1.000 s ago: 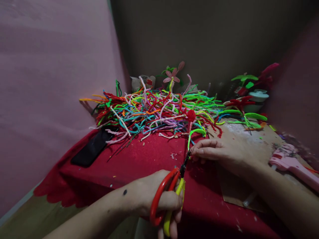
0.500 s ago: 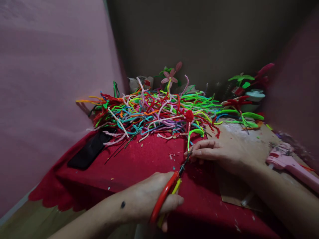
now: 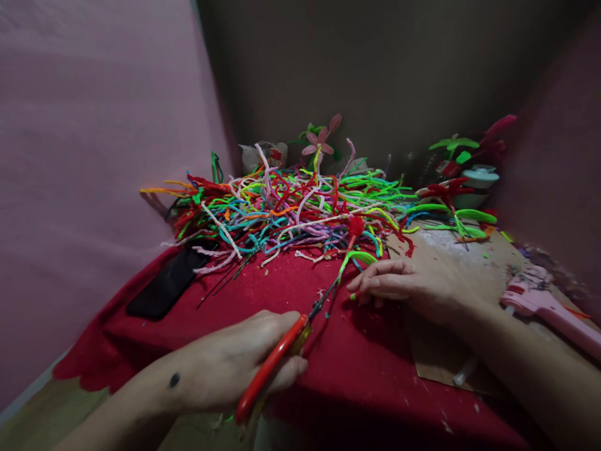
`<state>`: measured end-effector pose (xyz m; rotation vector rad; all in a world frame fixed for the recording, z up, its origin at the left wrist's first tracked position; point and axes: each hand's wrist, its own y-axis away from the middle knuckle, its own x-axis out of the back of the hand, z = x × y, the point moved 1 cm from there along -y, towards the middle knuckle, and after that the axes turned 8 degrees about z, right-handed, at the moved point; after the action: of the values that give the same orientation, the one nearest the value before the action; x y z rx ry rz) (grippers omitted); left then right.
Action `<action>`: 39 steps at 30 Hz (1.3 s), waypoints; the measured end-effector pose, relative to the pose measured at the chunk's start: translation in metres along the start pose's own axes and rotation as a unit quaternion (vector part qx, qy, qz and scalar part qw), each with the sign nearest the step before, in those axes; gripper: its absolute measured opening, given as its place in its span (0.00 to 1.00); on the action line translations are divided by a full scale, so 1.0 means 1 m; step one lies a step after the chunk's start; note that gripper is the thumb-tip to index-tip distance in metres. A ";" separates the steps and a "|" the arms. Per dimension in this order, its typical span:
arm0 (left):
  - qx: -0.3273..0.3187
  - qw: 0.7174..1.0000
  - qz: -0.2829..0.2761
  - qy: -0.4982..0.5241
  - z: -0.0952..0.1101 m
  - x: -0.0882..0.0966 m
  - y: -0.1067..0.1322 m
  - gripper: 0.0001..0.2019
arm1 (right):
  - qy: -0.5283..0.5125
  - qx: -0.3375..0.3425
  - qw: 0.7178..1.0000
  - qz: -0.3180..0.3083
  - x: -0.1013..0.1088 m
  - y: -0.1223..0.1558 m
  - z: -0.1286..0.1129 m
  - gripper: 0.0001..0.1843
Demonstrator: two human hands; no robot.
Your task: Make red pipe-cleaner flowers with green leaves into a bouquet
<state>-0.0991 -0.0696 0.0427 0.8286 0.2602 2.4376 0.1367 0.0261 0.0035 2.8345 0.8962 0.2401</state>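
Gripped in my left hand are the red-and-yellow scissors, their tips at the green stem of a red-headed flower, which tilts at the near side of the pipe-cleaner heap. Fingers of my right hand curl just beside that stem; I cannot tell whether they pinch anything. On the tabletop, 1 phone lies left of the heap's near edge, 1 pink glue gun right of it.
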 end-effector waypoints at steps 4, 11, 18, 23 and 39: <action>-0.013 0.998 0.015 -0.056 -0.003 0.002 -0.002 0.12 | -0.029 -0.009 0.999 0.036 -0.002 -0.001 -0.001 0.10; -0.038 0.990 0.011 -0.136 -0.004 -0.002 -0.004 0.10 | -0.174 0.052 0.980 0.075 -0.008 -0.003 0.000 0.05; -0.045 0.977 -0.023 -0.207 -0.002 -0.004 -0.007 0.08 | -0.156 0.065 0.985 0.019 -0.012 -0.006 0.010 0.07; -0.047 0.969 -0.054 -0.235 0.002 -0.009 0.003 0.05 | -0.088 0.075 0.992 0.046 -0.013 0.001 0.002 0.08; 0.049 0.833 0.281 -0.474 -0.038 0.041 -0.050 0.13 | -0.146 0.158 0.970 0.111 -0.012 0.008 -0.003 0.06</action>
<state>-0.1277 -0.0059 0.0161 2.2778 -0.2853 2.1332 0.1308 0.0133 0.0068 3.1446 0.5994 -0.3171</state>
